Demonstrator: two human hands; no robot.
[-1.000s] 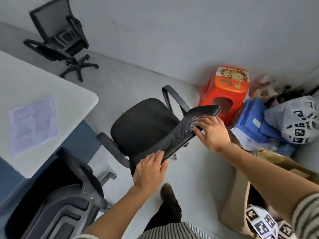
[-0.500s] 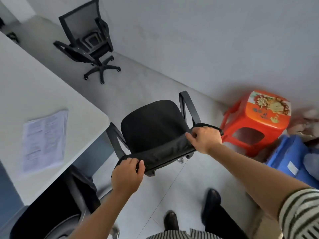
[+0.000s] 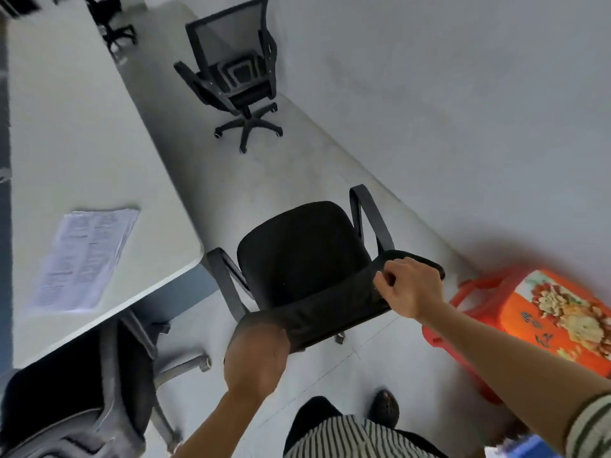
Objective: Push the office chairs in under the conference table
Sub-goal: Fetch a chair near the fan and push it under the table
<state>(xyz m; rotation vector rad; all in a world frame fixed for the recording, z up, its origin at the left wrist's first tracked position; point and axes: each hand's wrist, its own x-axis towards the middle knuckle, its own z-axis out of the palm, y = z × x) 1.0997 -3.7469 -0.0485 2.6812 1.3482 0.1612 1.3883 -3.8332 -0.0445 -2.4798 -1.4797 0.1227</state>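
A black office chair [image 3: 301,256] stands in front of me, just off the rounded corner of the white conference table [image 3: 82,153], its seat facing away. My left hand [image 3: 256,355] grips the left end of its mesh backrest top. My right hand [image 3: 408,287] holds the right end of the same backrest. A second black chair [image 3: 72,401] sits partly under the table at lower left. A third chair [image 3: 231,77] stands apart near the wall, farther back. Another chair [image 3: 109,18] shows at the top left, blurred.
A stapled paper [image 3: 86,259] lies on the table near its corner. An orange plastic stool [image 3: 535,325] stands right of the chair against the grey wall. My shoes and dark trousers [image 3: 383,411] are on the tiled floor behind the chair. A blue object [image 3: 519,451] peeks in at bottom right.
The chair has rolled forward beside the table corner and I have stepped after it. Both hands stayed on the backrest. The view swung left, so the bags at right have left the frame.
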